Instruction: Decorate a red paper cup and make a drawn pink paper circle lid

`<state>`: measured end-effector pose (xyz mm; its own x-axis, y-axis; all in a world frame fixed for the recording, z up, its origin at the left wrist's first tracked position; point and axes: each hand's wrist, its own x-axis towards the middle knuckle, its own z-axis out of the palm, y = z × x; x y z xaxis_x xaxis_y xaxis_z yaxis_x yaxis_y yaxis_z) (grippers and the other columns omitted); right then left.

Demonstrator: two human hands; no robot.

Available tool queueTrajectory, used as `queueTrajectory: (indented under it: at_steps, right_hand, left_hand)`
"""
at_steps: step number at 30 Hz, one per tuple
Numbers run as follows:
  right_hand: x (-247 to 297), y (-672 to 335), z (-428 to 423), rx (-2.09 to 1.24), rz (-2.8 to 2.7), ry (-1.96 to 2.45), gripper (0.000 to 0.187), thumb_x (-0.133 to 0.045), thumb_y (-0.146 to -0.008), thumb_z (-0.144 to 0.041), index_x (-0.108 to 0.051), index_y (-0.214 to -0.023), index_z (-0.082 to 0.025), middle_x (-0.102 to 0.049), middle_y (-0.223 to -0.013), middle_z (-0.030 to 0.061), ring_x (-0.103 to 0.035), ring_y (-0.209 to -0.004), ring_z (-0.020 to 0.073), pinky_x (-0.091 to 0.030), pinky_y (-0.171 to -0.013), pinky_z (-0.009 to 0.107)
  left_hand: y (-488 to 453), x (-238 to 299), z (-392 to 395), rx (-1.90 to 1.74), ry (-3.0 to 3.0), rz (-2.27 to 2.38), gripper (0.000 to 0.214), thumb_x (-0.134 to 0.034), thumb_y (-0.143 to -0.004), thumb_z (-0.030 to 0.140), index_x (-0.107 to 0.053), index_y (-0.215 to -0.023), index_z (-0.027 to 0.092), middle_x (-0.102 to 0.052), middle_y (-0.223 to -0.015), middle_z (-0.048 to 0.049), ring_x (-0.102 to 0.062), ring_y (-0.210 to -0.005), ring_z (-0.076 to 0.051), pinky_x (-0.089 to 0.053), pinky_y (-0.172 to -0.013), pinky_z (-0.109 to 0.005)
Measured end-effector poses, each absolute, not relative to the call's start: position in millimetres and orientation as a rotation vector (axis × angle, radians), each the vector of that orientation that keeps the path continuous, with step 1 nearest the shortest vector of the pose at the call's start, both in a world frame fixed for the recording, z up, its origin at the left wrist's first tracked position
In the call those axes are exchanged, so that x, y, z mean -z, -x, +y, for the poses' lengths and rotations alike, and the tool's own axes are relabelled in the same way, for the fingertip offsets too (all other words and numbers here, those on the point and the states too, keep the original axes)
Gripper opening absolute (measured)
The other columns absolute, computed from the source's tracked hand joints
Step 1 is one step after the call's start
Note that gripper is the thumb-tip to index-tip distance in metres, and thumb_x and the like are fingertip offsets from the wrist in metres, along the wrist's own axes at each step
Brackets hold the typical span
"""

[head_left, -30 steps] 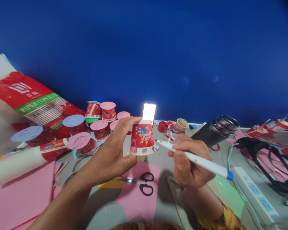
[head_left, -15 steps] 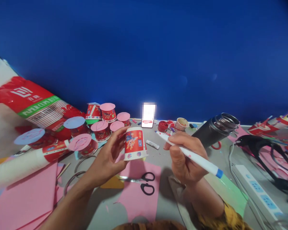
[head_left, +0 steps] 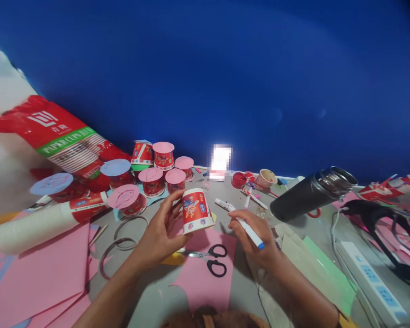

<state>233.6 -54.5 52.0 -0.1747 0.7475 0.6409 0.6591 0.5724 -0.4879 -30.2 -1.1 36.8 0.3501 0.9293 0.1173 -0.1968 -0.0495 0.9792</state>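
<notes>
My left hand (head_left: 162,234) is closed around the side of a red and white printed paper cup (head_left: 196,210), which is upside down and slightly tilted above the table. My right hand (head_left: 261,239), just right of the cup, grips a white marker (head_left: 250,231) with a blue end. The marker's other end points toward the cup but appears apart from it; the tip is hard to make out. Below the cup, black-handled scissors (head_left: 217,260) lie on a cut sheet of pink paper (head_left: 205,291). A small white tube (head_left: 223,204) rests beyond my right hand.
Several cups topped with pink or blue discs (head_left: 123,197) stand at the left, near a stack of cups (head_left: 37,228) and a red cup bag (head_left: 68,141). A dark flask (head_left: 307,193) and a power strip (head_left: 372,280) are at the right. A bright phone (head_left: 220,161) stands behind.
My right hand has lowered with the marker, which now points differently. The cup in my left hand has tilted and turned a little. The view has shifted slightly.
</notes>
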Motion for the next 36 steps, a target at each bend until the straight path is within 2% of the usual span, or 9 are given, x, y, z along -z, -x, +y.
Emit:
queueTrajectory:
  at_steps: [4, 8, 11, 15, 21, 26, 29, 32, 36]
  right_hand:
    - [-20, -235, -65, -0.438, -1.718, 1.124, 0.024, -0.06, -0.106, -0.037, -0.064, -0.127, -0.026, -0.078, -0.092, 0.0041, -0.073, -0.076, 0.0189, -0.059, -0.071, 0.031]
    - [6, -228, -64, -0.797, -1.375, 1.06, 0.07, -0.076, -0.087, -0.07, -0.055, -0.139, -0.028, -0.074, -0.127, 0.0123, -0.068, -0.086, 0.0214, -0.057, -0.063, 0.031]
    - [15, -228, -61, -0.884, -1.307, 1.089, 0.087, -0.087, -0.072, -0.074, -0.055, -0.139, -0.029, -0.069, -0.137, 0.0136, -0.067, -0.098, 0.0238, -0.059, -0.074, 0.033]
    - [14, -233, -62, -0.946, -1.332, 1.098, 0.1, -0.093, -0.06, -0.075, -0.055, -0.139, -0.028, -0.066, -0.137, 0.0133, -0.069, -0.11, 0.0275, -0.06, -0.088, 0.037]
    - [7, -242, -61, -0.833, -1.526, 1.146, 0.097, -0.091, -0.069, -0.071, -0.052, -0.145, -0.025, -0.066, -0.135, 0.0131, -0.067, -0.122, 0.0315, -0.056, -0.103, 0.043]
    - [6, -246, -57, -0.493, -1.851, 1.187, 0.09, -0.091, -0.075, -0.057, -0.051, -0.149, -0.026, -0.066, -0.139, 0.0157, -0.065, -0.121, 0.0344, -0.053, -0.106, 0.051]
    - [6, -248, -56, -0.43, -1.975, 1.212, 0.092, -0.092, -0.074, -0.057, -0.05, -0.15, -0.026, -0.066, -0.144, 0.0161, -0.065, -0.12, 0.0351, -0.052, -0.106, 0.053]
    - [7, -248, -56, -0.42, -2.043, 1.217, 0.09, -0.09, -0.076, -0.059, -0.052, -0.149, -0.024, -0.066, -0.145, 0.0163, -0.064, -0.12, 0.0352, -0.052, -0.105, 0.053]
    - [10, -246, -57, -0.465, -2.072, 1.185, 0.09, -0.089, -0.075, -0.063, -0.055, -0.148, -0.022, -0.068, -0.142, 0.0166, -0.063, -0.119, 0.0355, -0.052, -0.105, 0.055]
  left_hand:
    - [18, -23, -8, -0.952, -0.934, 0.586, 0.094, -0.097, -0.064, 0.026, -0.055, -0.148, 0.028, -0.063, -0.15, -0.0138, -0.069, -0.128, -0.034, -0.062, -0.096, -0.036]
    - [1, -14, -21, -0.796, -0.602, 0.476, 0.097, -0.096, -0.062, 0.024, -0.055, -0.151, 0.028, -0.077, -0.121, -0.0096, -0.076, -0.098, -0.025, -0.063, -0.082, -0.032]
    - [-11, -9, -29, -0.771, -0.572, 0.486, 0.101, -0.096, -0.062, 0.017, -0.053, -0.152, 0.031, -0.077, -0.121, -0.0085, -0.076, -0.101, -0.025, -0.064, -0.087, -0.035]
    - [-20, -3, -32, -0.734, -0.633, 0.521, 0.112, -0.098, -0.059, 0.019, -0.046, -0.157, 0.032, -0.071, -0.138, -0.0131, -0.073, -0.119, -0.033, -0.063, -0.093, -0.041]
    - [-16, 10, -22, -0.716, -0.895, 0.598, 0.12, -0.099, -0.064, 0.033, -0.034, -0.164, 0.038, -0.047, -0.166, -0.016, -0.055, -0.144, -0.043, -0.056, -0.109, -0.053]
    - [1, 6, -5, -0.816, -1.254, 0.611, 0.11, -0.096, -0.072, 0.038, -0.034, -0.162, 0.046, -0.015, -0.181, -0.0035, -0.02, -0.165, -0.038, -0.035, -0.129, -0.055]
    - [11, -2, -2, -0.758, -1.43, 0.677, 0.108, -0.091, -0.077, 0.037, -0.029, -0.164, 0.047, -0.014, -0.181, -0.0028, -0.021, -0.165, -0.038, -0.039, -0.127, -0.057]
    - [16, -14, -4, -0.587, -1.654, 0.833, 0.11, -0.087, -0.081, 0.029, -0.022, -0.168, 0.044, -0.018, -0.181, -0.006, -0.039, -0.157, -0.041, -0.048, -0.121, -0.056]
    - [13, -25, -10, -0.476, -1.931, 0.904, 0.093, -0.076, -0.085, 0.025, -0.031, -0.166, 0.036, -0.035, -0.175, -0.0075, -0.047, -0.153, -0.037, -0.045, -0.124, -0.053]
